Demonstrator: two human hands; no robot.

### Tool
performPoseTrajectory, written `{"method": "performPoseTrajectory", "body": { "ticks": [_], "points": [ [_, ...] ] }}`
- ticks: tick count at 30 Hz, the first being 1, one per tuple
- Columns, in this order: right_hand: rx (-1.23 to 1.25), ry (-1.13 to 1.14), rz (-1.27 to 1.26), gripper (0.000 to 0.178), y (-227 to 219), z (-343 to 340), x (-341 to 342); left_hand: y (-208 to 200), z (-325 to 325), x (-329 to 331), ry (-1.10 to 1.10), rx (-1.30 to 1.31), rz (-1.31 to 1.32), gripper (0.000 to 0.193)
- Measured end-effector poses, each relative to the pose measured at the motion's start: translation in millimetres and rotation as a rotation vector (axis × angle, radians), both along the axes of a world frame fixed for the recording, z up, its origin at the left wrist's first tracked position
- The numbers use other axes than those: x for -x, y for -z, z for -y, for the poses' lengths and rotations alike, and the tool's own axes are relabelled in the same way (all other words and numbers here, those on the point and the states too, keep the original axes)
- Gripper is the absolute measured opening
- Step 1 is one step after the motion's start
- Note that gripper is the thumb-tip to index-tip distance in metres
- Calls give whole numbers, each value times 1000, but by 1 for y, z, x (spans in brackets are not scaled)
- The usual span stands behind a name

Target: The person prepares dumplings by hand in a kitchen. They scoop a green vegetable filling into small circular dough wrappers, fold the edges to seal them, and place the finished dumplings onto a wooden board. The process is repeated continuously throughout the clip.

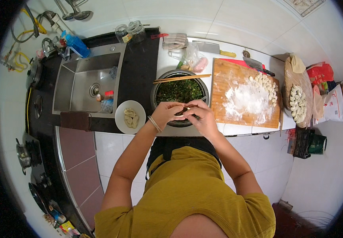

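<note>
Between the fingertips of both hands is a dumpling wrapper [180, 114] with dark filling showing in it. My left hand [166, 114] pinches its left side and my right hand [204, 119] its right side; my fingers partly cover it. Just beyond and below them stands a dark round bowl [154, 95] of chopped green filling [179, 91]. Wooden chopsticks [182, 79] lie across its rim. Left of it, a white bowl [118, 116] holds a few folded dumplings [131, 118]. To the right, a wooden board [221, 73] carries loose flour [245, 104] and several small dough pieces [264, 85].
A steel sink [74, 73] is at the left. Behind the filling bowl lie a plastic bag [195, 57] and a cleaver [207, 47]; another knife [254, 64] rests behind the board. At the far right, a round tray [289, 85] holds several dumplings [297, 104].
</note>
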State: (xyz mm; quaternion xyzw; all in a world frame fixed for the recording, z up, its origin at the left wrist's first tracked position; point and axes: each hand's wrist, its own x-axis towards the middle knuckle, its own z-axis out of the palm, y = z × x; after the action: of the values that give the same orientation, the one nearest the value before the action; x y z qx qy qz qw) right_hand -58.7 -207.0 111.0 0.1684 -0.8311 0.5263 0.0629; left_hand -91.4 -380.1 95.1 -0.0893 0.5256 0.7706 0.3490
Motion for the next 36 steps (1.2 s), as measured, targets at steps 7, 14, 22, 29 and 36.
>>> {"method": "performPoseTrajectory", "body": {
  "ticks": [7,14,22,29,36],
  "points": [
    [-12,19,53,13,-1,2,1,5,5,-2,105,29,-131,25],
    [13,-19,226,12,-7,0,10,9,8,1,107,-55,-99,29],
    [-36,-4,260,19,-18,1,15,23,11,10,427,366,-794,40],
    [-145,-51,73,17,-15,1,12,8,10,10,441,341,-806,44],
    [-161,7,-92,11,-9,1,11,26,7,-12,230,92,-675,34]
  ]
}}
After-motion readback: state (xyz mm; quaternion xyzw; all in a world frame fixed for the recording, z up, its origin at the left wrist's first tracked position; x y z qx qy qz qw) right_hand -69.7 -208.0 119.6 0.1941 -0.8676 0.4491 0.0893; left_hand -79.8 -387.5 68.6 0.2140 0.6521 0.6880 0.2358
